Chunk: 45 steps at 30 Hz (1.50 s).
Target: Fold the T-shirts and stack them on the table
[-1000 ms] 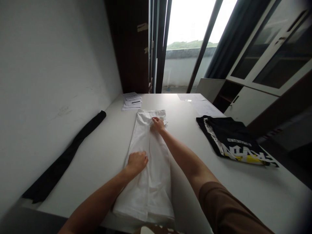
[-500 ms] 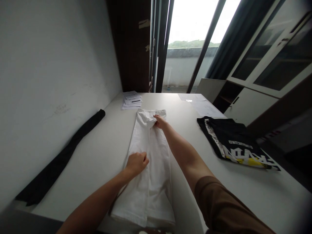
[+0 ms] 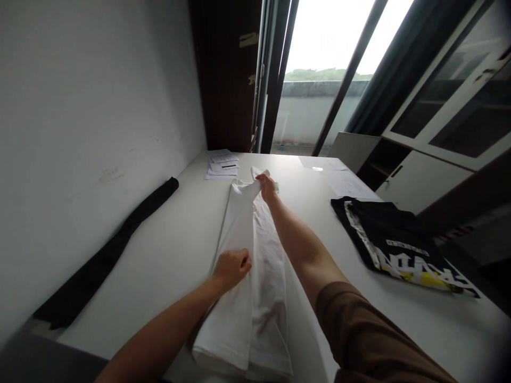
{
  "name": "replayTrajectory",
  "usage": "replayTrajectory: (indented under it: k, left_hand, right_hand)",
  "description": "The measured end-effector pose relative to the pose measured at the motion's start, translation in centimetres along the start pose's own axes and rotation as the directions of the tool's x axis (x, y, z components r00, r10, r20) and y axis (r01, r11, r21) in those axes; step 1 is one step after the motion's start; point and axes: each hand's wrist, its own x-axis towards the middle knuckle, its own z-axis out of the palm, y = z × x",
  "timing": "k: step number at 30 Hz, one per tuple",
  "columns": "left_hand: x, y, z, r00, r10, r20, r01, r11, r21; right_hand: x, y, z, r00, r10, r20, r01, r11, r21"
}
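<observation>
I have the white garment [image 3: 263,276] lying lengthwise on the white table [image 3: 175,266], its broad hem end towards me and its narrower end away from me. At that far end, I see the right hand [image 3: 268,188] pinching a bunched edge of the cloth between thumb and fingers, the fabric drawn up around the grip. The left hand [image 3: 232,267] rests on the middle of the garment with its fingers curled in; I cannot tell whether cloth is caught inside them. A brown sleeve [image 3: 359,324] covers the right upper arm, to the right of the garment's near end.

Left of the garment, well apart from it, I see a long black cloth [image 3: 120,244] along the wall [image 3: 99,106]. To its right, also well apart, sits a folded black garment [image 3: 399,229] with white lettering and a yellow patch. Just beyond the white garment's far end, slightly left, is a stack of papers [image 3: 221,162]; beyond it to the right lie flat sheets [image 3: 345,182]. Farther beyond stands a glass door [image 3: 315,106].
</observation>
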Motion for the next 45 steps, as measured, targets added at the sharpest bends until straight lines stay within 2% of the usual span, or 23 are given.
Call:
replayTrajectory:
  k: [2,5,9,17,20,22,23,25,28,34,36,39,45]
  left_hand:
    - [0.0,-0.1,0.0,1.0,0.027,-0.006,-0.028,0.999,-0.039]
    - [-0.3,0.0,-0.1,0.995,0.103,-0.005,-0.103,0.989,-0.106]
    - [-0.5,0.3,0.0,0.985,0.174,0.008,-0.172,0.976,-0.133]
    - [-0.5,0.1,0.1,0.97,0.243,0.028,-0.24,0.968,-0.072]
    - [-0.5,0.1,0.2,0.965,0.262,0.032,-0.26,0.964,-0.064]
    - [-0.7,0.2,0.1,0.955,0.295,0.039,-0.292,0.955,-0.059]
    - [-0.7,0.3,0.1,0.948,0.316,0.049,-0.313,0.948,-0.054]
    - [-0.9,0.6,0.0,0.931,0.356,0.076,-0.354,0.934,-0.038]
    - [-1.0,0.8,0.0,0.911,0.399,0.101,-0.4,0.916,-0.014]
    - [-0.8,0.7,0.3,0.906,0.408,0.113,-0.408,0.913,-0.023]
    - [-0.8,0.7,0.3,0.906,0.405,0.12,-0.404,0.914,-0.03]
    - [-0.8,0.8,0.4,0.904,0.411,0.12,-0.411,0.911,-0.024]
    - [-1.2,1.6,0.6,0.868,0.481,0.123,-0.485,0.874,0.003]
  right_hand:
    - [-0.5,1.0,-1.2,0.999,0.026,0.042,-0.018,0.98,-0.196]
    - [-2.1,2.7,-3.4,0.991,0.12,0.055,-0.083,0.891,-0.446]
    - [-3.8,3.8,-5.0,0.988,0.152,0.028,-0.111,0.824,-0.555]
    - [-6.4,3.3,-5.2,0.991,0.105,-0.087,-0.132,0.583,-0.802]
    - [-7.6,3.3,-5.6,0.991,0.059,-0.116,-0.13,0.526,-0.84]
    - [-8.2,3.2,-5.8,0.994,-0.011,-0.105,-0.085,0.506,-0.859]
    - [-8.4,3.1,-5.8,0.997,-0.045,-0.065,-0.034,0.498,-0.866]
    - [-8.4,3.0,-5.7,0.993,-0.08,0.089,0.117,0.487,-0.865]
    - [-7.8,2.9,-5.2,0.944,-0.058,0.326,0.313,0.475,-0.822]
    - [-5.2,3.8,-4.8,0.85,0.052,0.525,0.457,0.425,-0.781]
    - [-4.3,4.4,-5.0,0.844,0.116,0.524,0.441,0.405,-0.801]
    - [-3.1,5.2,-5.0,0.876,0.177,0.448,0.363,0.369,-0.856]
    - [-2.1,6.0,-4.7,0.901,0.172,0.399,0.316,0.372,-0.873]
